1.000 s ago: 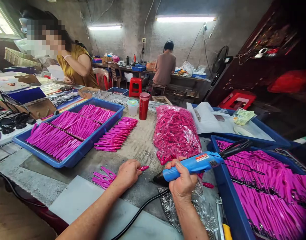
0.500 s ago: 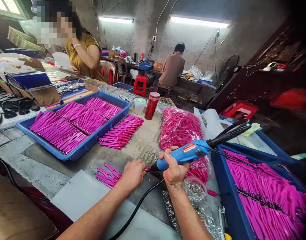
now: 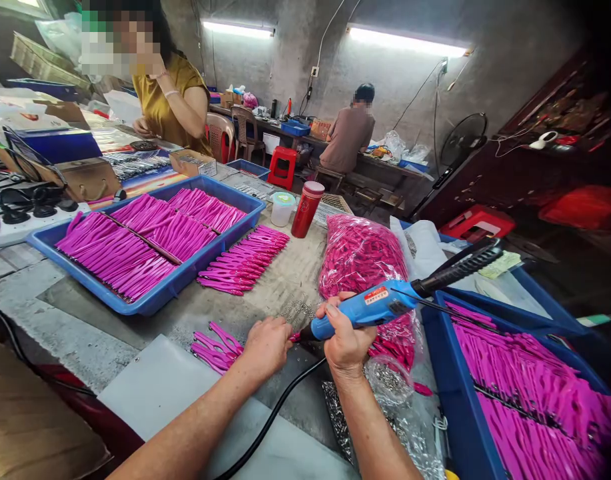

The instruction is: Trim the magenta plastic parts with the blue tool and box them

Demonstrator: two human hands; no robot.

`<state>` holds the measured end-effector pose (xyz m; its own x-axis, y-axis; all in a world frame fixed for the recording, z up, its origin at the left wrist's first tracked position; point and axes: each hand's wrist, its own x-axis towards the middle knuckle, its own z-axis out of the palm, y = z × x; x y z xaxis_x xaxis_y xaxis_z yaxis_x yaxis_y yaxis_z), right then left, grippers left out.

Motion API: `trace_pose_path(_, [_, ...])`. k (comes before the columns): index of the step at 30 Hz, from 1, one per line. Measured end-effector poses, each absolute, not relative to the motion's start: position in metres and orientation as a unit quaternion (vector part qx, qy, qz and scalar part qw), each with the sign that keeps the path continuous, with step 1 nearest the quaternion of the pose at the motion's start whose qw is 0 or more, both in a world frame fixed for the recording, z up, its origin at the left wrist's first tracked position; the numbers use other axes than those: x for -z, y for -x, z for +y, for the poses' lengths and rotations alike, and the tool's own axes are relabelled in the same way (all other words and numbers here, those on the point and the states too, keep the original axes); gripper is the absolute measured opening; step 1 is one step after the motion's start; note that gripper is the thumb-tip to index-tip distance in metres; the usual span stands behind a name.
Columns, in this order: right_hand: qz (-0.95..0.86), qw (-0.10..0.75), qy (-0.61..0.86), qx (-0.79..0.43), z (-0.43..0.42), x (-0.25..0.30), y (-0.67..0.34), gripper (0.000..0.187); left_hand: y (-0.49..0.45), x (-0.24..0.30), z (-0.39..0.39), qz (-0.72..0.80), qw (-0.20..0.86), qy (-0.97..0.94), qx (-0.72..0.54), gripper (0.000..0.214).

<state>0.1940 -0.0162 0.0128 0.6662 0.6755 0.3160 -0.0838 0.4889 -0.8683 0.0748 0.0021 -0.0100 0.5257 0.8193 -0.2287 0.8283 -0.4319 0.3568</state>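
"What are you gripping?"

"From my remote seat, my left hand (image 3: 266, 343) pinches a pink piece (image 3: 296, 337) above the worktop (image 3: 275, 280); my right hand (image 3: 349, 333) wraps the blue power driver (image 3: 368, 308), nose at its tip, presumably for alignment."

"And around?"

"Loose pink handles (image 3: 216, 348) lie just left, probably for easy reach; farther out, a bag (image 3: 365, 250) and side trays (image 3: 140, 306)."

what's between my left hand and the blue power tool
In the head view, a pink tip shows between your left hand and the blue power tool.
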Motion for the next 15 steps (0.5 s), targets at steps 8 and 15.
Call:
trace_pose_path(8, [-0.359, 0.772, 0.459, -0.254, -0.015, -0.013, -0.187, 0.034, -0.075, 0.010, 0.001, 0.485, 0.216, -0.847, 0.005, 0.015])
trace_pose_path(15, [-0.392, 0.726, 0.505, -0.255, -0.006, -0.014, -0.179, 0.028, -0.077, 0.016, 0.003, 0.473, 0.217, -0.854, -0.005, 0.019])
